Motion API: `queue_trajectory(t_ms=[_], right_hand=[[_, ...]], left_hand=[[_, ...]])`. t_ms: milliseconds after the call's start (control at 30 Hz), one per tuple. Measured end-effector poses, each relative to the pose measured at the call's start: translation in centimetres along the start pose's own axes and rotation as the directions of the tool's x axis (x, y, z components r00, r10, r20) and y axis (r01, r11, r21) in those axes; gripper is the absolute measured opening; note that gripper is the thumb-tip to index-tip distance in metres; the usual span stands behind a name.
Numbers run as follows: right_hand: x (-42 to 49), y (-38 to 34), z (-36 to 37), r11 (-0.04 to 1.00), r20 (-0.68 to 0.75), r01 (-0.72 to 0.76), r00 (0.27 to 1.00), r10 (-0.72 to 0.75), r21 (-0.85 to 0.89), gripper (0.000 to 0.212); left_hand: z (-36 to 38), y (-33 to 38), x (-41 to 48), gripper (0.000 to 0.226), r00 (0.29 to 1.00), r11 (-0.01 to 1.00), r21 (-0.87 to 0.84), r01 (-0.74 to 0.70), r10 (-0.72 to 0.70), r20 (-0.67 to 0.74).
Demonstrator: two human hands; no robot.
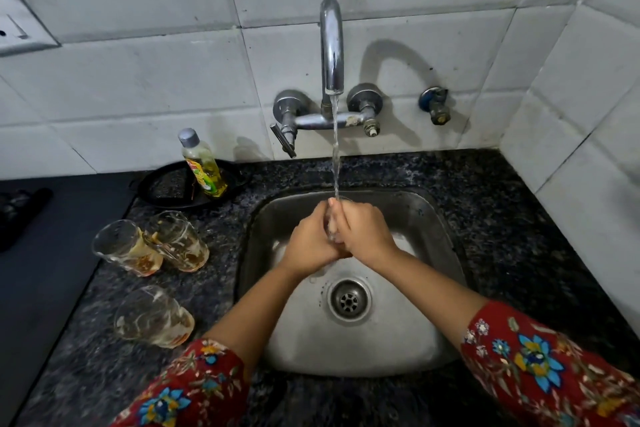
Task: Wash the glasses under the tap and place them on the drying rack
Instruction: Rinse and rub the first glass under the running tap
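Note:
Water runs from the chrome tap [331,45] into the steel sink [426,218]. Under the stream, my left hand [311,239] and my right hand [363,229] wrap around a clear glass [331,224], which shows only in the gap between them and at its rim. Three dirty glasses stand on the counter left of the sink: one at the far left [126,248], one beside it [181,241], and one nearer to me [154,317]. No drying rack is in view.
A bottle of yellow dish liquid [202,165] stands on a black tray [162,189] behind the dirty glasses. The dark granite counter [502,218] surrounds the sink, tiled walls rise behind and to the right, and a dark surface [45,270] lies to the left.

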State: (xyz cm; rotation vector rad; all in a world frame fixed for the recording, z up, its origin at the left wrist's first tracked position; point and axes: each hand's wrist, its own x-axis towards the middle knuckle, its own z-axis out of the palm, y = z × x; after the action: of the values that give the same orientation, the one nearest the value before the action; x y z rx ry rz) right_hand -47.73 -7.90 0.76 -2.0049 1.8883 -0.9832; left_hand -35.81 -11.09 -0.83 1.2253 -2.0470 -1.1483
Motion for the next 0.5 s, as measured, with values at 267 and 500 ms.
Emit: queue_trajectory(t_ms=[267,500], right_hand=[[0.4,-1.3,0.1,0.963,0.168,-0.156,0.966,0.195,-0.22,0.046],[-0.5,-1.0,0.8,0.986,0.081,-0.131,0.987,0.139,-0.1,0.047]], left_hand=[[0.5,-0.4,-0.8,0.059,0.996,0.945,0.327,-0.017,0.043,-0.073],[-0.3,-0.3,-0.6,0.041,1.0,0.996,0.088,0.016,-0.017,0.013]])
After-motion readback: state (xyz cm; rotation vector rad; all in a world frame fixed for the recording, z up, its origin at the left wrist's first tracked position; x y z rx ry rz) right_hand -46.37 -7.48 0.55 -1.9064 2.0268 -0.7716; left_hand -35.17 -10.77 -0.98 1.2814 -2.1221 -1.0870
